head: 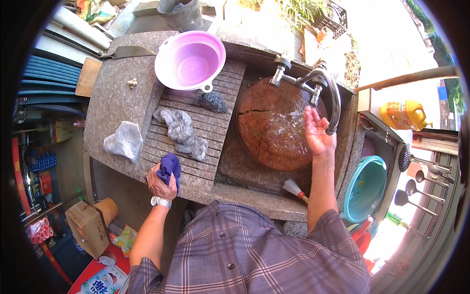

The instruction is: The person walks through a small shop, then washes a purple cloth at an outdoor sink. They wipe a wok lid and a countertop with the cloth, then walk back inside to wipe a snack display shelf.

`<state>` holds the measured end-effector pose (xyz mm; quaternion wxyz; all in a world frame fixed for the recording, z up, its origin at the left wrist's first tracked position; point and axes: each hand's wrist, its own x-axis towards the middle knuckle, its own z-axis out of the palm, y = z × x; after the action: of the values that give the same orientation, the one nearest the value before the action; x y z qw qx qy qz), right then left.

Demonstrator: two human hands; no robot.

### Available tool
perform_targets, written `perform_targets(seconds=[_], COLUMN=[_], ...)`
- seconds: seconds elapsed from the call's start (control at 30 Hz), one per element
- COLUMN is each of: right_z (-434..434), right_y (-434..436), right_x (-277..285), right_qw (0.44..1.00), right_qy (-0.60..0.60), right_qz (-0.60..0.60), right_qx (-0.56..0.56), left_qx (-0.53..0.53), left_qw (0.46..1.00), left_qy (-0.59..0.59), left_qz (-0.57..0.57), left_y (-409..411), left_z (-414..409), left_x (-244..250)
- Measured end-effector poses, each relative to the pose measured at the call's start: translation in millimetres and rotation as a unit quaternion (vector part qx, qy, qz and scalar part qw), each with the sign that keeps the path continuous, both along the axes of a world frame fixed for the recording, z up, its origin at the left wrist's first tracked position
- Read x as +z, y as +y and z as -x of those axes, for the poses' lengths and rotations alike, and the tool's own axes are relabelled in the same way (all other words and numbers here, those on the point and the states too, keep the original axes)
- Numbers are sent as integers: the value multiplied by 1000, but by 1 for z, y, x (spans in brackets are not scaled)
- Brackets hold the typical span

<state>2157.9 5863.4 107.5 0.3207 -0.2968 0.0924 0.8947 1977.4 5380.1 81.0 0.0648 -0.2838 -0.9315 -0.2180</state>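
Note:
My left hand (162, 184) grips a bunched purple cloth (170, 169) at the front edge of the stone counter. My right hand (318, 136) is palm up with nothing in it, beneath the spout of a chrome tap (315, 96). Water splashes over a round wooden chopping block (273, 128) lying in the stone sink. A small brush (293, 188) with pale bristles rests near the sink's front wall. On the ribbed drainboard are a wrung grey cloth (183, 134), a dark scouring pad (212, 101) and a pink colander (191, 62). A whitish mesh cloth (124, 141) lies left of them.
A cleaver (132, 52) lies at the counter's back left, beyond a small pale lump (132, 83). Right of the sink are a teal basin (366, 189), a yellow jug (402, 114) and hanging ladles (411, 187). A cardboard box (86, 228) stands at the lower left.

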Motion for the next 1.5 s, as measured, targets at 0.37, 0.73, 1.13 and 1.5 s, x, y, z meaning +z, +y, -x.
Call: perform_targets(seconds=[0.37, 0.73, 1.13, 1.5], right_z=[-12, -45, -16, -11], right_y=[-17, -28, -36, -29], right_x=[-11, -7, 14, -7], right_qw=[993, 814, 872, 924], right_qy=[56, -244, -95, -139], right_qz=[-78, -305, -287, -223], right_qx=[66, 430, 385, 280], left_qx=[-12, -4, 5, 0], left_qw=[1000, 1000, 1000, 1000], left_qy=[1, 2, -4, -8], left_qz=[-5, 0, -7, 2], left_y=[0, 1, -1, -3], left_z=[1, 0, -2, 0], left_x=[2, 2, -1, -3])
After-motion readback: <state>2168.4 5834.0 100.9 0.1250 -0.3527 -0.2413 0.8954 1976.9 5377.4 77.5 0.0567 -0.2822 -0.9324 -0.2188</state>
